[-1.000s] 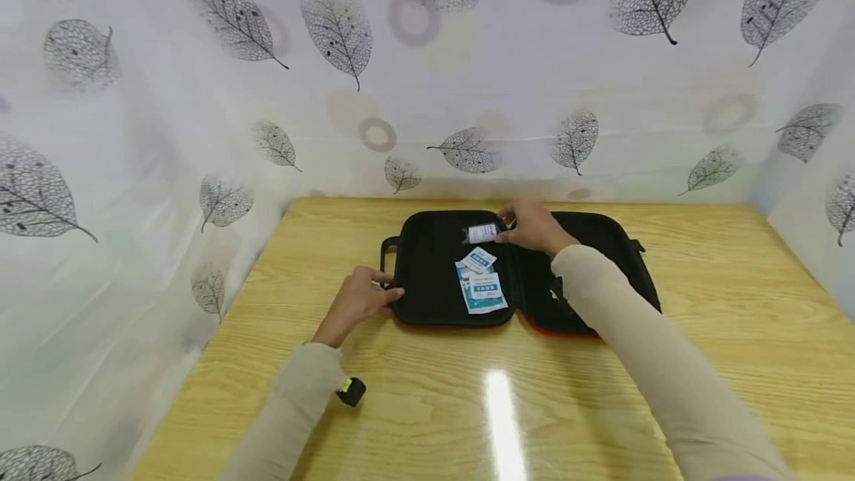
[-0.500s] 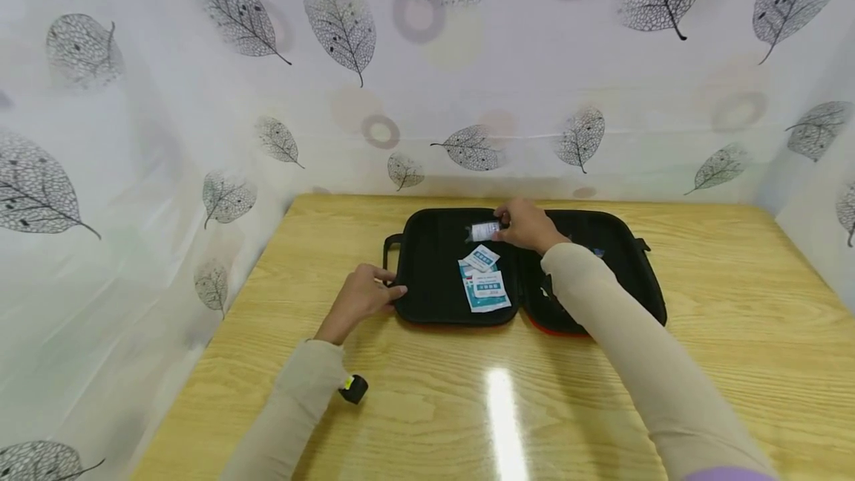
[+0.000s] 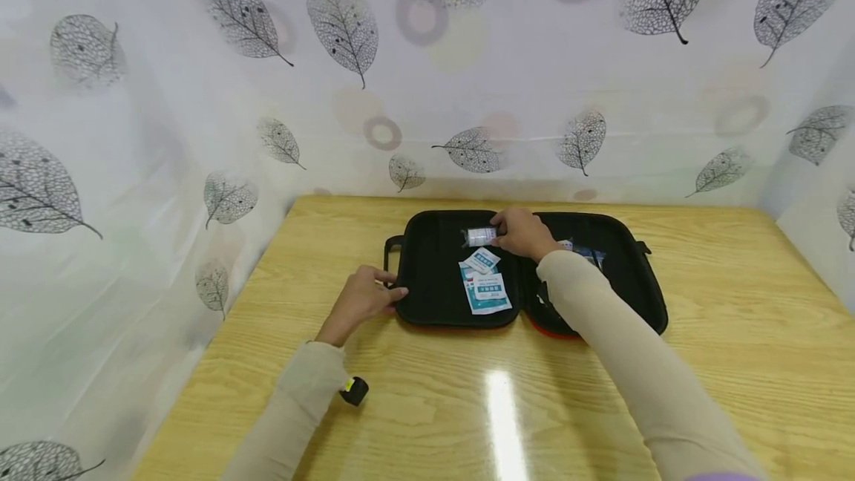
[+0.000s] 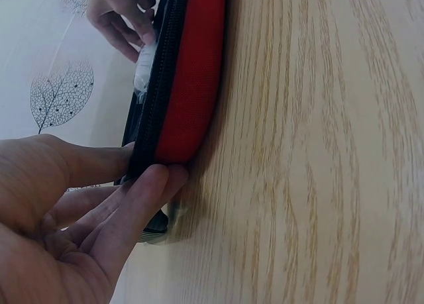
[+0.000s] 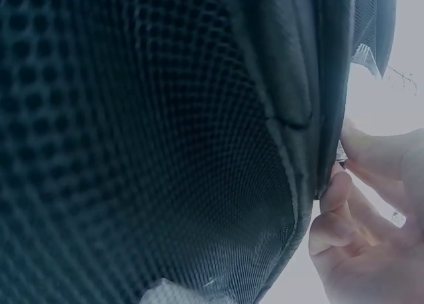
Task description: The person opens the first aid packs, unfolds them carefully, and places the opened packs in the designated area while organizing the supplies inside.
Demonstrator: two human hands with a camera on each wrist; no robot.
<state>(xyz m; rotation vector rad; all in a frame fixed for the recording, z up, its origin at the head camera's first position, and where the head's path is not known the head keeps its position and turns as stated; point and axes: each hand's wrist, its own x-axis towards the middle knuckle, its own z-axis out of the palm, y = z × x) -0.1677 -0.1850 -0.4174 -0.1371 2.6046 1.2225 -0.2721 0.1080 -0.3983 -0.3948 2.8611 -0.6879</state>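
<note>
A soft zip case, black inside and red outside, lies unfolded on the table. My left hand pinches its left front corner, thumb over the rim and fingers beneath, as the left wrist view shows against the red side. At the back of the left half, my right hand holds one end of a small white roll in clear wrapping. Its fingers also appear beside the case edge in the right wrist view. Teal-and-white sachets lie flat in the left half, in front of the roll.
The case's right half holds small packaged items, partly hidden by my right forearm. A carry handle sticks out on the left. A small black object with a yellow patch is beside my left sleeve. A leaf-print curtain hangs behind the table.
My right hand and the wrapped roll have shifted slightly toward the front. The right forearm has swung left, uncovering packaged items in the right half. My left hand stays at the case corner.
</note>
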